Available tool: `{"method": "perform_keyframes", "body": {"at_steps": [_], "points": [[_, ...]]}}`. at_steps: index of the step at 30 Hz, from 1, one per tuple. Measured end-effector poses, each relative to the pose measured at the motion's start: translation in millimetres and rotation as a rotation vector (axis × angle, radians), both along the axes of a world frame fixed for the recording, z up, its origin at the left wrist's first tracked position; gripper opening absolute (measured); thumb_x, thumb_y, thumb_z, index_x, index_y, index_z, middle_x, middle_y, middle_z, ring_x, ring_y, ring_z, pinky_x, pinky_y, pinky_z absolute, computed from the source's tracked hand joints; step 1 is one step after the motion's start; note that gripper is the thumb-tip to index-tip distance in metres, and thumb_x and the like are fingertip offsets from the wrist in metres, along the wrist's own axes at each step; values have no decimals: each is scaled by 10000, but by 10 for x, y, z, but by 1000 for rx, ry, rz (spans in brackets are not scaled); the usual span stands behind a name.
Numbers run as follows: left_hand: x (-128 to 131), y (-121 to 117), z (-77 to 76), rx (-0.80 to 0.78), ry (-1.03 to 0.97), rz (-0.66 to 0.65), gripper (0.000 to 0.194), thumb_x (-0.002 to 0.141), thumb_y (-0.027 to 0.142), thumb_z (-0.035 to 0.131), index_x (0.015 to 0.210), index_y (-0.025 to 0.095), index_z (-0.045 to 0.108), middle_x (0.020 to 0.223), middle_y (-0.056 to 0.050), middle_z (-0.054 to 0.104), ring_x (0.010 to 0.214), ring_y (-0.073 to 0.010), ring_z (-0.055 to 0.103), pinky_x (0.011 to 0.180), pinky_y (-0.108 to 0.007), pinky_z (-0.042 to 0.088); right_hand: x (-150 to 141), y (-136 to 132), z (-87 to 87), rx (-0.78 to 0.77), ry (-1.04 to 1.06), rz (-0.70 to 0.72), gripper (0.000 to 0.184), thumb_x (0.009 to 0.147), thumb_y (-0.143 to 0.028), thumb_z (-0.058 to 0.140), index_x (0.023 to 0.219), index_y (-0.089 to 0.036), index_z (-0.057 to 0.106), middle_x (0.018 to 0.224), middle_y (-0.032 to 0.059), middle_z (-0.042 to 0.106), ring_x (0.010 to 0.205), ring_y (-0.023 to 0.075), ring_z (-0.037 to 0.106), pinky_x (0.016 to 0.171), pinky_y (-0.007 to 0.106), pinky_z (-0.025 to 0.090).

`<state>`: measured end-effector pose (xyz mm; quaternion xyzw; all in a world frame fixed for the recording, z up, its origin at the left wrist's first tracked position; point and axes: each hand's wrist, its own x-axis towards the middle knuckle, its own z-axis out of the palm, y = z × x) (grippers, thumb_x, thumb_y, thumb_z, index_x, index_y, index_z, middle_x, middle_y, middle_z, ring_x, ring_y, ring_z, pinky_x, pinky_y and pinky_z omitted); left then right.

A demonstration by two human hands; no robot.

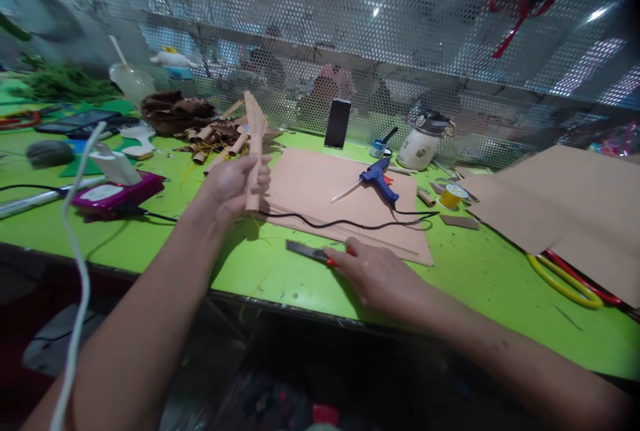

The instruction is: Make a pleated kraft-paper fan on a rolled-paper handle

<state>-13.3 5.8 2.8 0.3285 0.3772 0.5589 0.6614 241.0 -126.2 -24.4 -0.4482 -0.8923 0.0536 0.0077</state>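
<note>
My left hand [233, 184] is closed around a strip of tan craft paper [256, 131], rolled tube-like at its lower end and held upright. My right hand [380, 278] grips a red-handled cutter knife [304, 250] low over the front of the green table. Its dark blade points left, and most of the handle is hidden in the fingers. Just behind that hand lies a flat tan cardboard sheet [310, 174]. A blue glue gun [381, 180] rests on the sheet, and its black cord [320, 225] runs across the front.
Small paper rolls [203, 138] lie piled behind my left hand. To the left are a purple power adapter [120, 194] and a hanging white cable [75, 238]. A phone [338, 123], a jug [417, 144], yellow thread [451, 198], large cardboard [565, 198] and yellow-handled scissors [565, 288] also surround the work.
</note>
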Motion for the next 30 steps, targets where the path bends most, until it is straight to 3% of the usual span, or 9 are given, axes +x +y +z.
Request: {"method": "perform_keyframes", "body": {"at_steps": [6, 12, 18, 25, 27, 30], "points": [[24, -7, 0, 16, -34, 25, 213, 967, 124, 301, 922, 94, 507, 529, 27, 443, 375, -62, 405, 313, -114, 270, 508, -252, 92, -194, 192, -78, 369, 1002, -326, 330, 1309, -254, 523, 980, 94, 604, 855, 202, 602, 735, 303, 455], [-11, 5, 107, 84, -124, 86, 288, 973, 114, 222, 863, 117, 488, 510, 49, 404, 354, -56, 367, 308, -117, 280, 1142, -526, 210, -243, 298, -243, 412, 998, -423, 324, 1314, -266, 537, 1206, 83, 626, 1081, 226, 587, 926, 352, 458], [48, -98, 370, 141, -187, 20, 345, 987, 145, 203, 841, 110, 514, 518, 35, 420, 364, -50, 399, 299, -104, 306, 1592, -512, 120, -45, 201, -358, 434, 984, -397, 349, 1342, -222, 522, 1046, 110, 620, 866, 216, 620, 775, 354, 497], [267, -696, 873, 209, -220, -141, 355, 997, 165, 224, 919, 75, 559, 549, 16, 447, 399, -41, 461, 341, -88, 412, 1784, -304, -213, 259, 83, -599, 381, 961, -290, 403, 1258, -139, 589, 965, 142, 594, 892, 256, 552, 781, 399, 480], [293, -774, 900, 208, -222, -144, 361, 997, 167, 221, 914, 90, 564, 546, 14, 456, 393, -45, 459, 326, -89, 410, 1769, -278, -259, 350, 77, -616, 360, 955, -278, 420, 1209, -115, 617, 980, 157, 595, 952, 279, 523, 823, 439, 469], [284, -725, 788, 146, -250, -157, 353, 993, 175, 241, 944, 87, 580, 549, 9, 460, 400, -55, 465, 330, -102, 417, 1592, -326, -263, 461, 153, -558, 353, 953, -268, 435, 1204, -87, 605, 1101, 179, 579, 1062, 293, 489, 907, 478, 441]]}}
